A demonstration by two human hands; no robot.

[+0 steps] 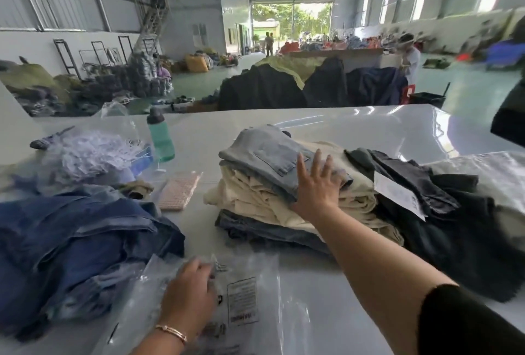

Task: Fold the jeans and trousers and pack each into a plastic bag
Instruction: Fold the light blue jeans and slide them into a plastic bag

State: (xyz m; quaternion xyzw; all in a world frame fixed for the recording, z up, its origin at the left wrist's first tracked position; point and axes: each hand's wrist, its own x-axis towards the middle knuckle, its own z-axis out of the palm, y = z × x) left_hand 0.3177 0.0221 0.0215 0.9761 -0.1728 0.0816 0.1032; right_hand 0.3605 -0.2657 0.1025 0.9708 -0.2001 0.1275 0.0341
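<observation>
1. Head view: the right hand (315, 181) is lying flat, fingers spread and straight, on the folded grey jeans (272, 156) topping the stack of folded trousers (284, 201) mid-table; it seems to be steadying or about to lift that top pair for packing.
2. The left hand (190, 300) is resting, fingers curled, on the plastic bag (247, 292) at the near edge; whether it is pinching the film I cannot tell; likely it is keeping the bag ready to open.
3. The bag is lying thin, clear and glossy, with a printed label; the jeans are looking stiff and pocket-seamed; the cream layers beneath are looking soft and creased.
4. Unfolded blue jeans (79, 241) are heaping on the left, dark trousers (443, 212) with a paper tag on the right; both are waiting on the shiny white table (369, 127); a green bottle (160, 136) is standing behind.
</observation>
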